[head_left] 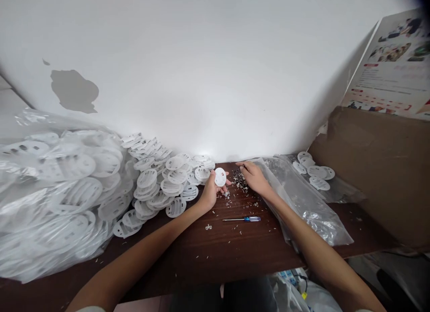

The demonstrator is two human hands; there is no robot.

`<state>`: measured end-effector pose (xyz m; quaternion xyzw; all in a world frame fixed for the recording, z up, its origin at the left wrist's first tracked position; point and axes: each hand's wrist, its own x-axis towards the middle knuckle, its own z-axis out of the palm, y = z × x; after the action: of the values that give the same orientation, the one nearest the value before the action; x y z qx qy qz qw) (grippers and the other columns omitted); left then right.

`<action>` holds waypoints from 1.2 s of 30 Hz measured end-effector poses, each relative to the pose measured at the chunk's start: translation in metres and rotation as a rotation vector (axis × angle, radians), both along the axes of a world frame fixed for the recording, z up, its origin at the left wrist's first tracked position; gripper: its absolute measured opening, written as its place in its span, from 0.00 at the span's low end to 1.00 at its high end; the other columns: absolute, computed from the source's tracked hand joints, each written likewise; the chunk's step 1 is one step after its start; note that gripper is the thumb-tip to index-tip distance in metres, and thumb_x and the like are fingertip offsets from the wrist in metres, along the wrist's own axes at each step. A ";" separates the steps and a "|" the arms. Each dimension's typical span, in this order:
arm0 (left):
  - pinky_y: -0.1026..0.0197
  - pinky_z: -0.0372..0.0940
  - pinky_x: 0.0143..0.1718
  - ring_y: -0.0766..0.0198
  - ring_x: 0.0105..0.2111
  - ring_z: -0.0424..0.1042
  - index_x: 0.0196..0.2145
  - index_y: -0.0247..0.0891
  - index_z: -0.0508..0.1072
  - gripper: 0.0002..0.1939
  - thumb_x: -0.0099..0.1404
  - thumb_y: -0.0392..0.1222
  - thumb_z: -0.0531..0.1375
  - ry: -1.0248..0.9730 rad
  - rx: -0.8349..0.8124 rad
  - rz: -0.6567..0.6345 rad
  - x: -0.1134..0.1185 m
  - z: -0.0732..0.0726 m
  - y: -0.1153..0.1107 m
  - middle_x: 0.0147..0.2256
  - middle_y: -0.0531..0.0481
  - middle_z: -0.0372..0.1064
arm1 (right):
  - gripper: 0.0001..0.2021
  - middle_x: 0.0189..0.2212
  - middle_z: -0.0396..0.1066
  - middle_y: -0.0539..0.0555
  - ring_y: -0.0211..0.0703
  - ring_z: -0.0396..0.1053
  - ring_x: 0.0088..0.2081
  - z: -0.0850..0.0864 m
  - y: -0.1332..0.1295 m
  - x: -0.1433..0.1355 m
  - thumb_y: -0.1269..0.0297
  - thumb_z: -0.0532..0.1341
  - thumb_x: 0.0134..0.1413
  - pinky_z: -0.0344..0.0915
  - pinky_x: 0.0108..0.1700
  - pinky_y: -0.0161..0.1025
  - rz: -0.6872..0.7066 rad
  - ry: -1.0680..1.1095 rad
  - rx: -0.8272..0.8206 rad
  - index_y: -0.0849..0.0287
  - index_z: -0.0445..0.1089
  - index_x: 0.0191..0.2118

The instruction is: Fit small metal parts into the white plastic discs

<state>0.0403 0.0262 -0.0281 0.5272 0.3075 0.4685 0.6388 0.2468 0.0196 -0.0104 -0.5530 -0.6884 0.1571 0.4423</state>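
Observation:
My left hand grips a round white plastic disc with small holes, its face turned toward me. To the right, my right hand reaches into a pile of small dark metal parts; its fingertips are at the pile and too small to tell what they pinch. Below the left hand lie small silvery bits, perhaps screws. Nearer to me, a screwdriver with a blue, clear handle rests flat on the dark wooden table.
A heap of slotted white discs spreads left of my hands. Beyond it bulges a clear bag full of them. At right lie flat plastic bags, several discs and a cardboard box. A white wall stands behind.

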 end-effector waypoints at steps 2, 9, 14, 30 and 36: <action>0.60 0.61 0.26 0.63 0.24 0.68 0.51 0.30 0.76 0.40 0.71 0.70 0.45 0.024 0.003 0.021 0.000 0.001 -0.001 0.35 0.40 0.79 | 0.21 0.44 0.76 0.57 0.49 0.72 0.45 0.002 -0.002 -0.006 0.59 0.52 0.67 0.67 0.53 0.48 0.067 0.193 -0.110 0.58 0.72 0.58; 0.60 0.63 0.26 0.63 0.23 0.70 0.49 0.30 0.77 0.39 0.70 0.70 0.47 0.105 0.034 0.026 0.000 0.001 -0.003 0.34 0.38 0.80 | 0.31 0.34 0.74 0.51 0.42 0.71 0.33 0.009 -0.012 -0.024 0.57 0.57 0.62 0.69 0.40 0.41 0.292 0.625 -0.277 0.56 0.58 0.69; 0.61 0.64 0.26 0.63 0.23 0.70 0.50 0.30 0.77 0.39 0.71 0.70 0.47 0.140 0.073 0.011 0.000 0.001 -0.003 0.34 0.39 0.80 | 0.20 0.33 0.73 0.50 0.42 0.71 0.31 0.005 -0.008 -0.018 0.57 0.55 0.64 0.67 0.37 0.39 0.241 0.540 -0.235 0.59 0.66 0.58; 0.60 0.64 0.27 0.62 0.24 0.71 0.48 0.32 0.78 0.39 0.71 0.70 0.46 0.160 0.114 -0.001 0.001 0.003 -0.005 0.33 0.40 0.79 | 0.19 0.53 0.75 0.61 0.52 0.72 0.53 0.000 -0.001 0.026 0.64 0.50 0.70 0.65 0.56 0.48 0.071 -0.494 -0.094 0.59 0.73 0.57; 0.61 0.64 0.28 0.62 0.25 0.71 0.50 0.31 0.78 0.40 0.72 0.70 0.44 0.193 0.134 -0.021 0.000 0.002 -0.004 0.35 0.39 0.79 | 0.21 0.49 0.77 0.61 0.49 0.74 0.47 -0.002 0.001 0.029 0.67 0.56 0.65 0.68 0.51 0.46 0.120 -0.393 -0.095 0.60 0.67 0.62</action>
<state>0.0399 0.0227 -0.0265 0.6145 0.3299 0.4286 0.5743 0.2762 0.0202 -0.0125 -0.5511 -0.7851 0.1044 0.2628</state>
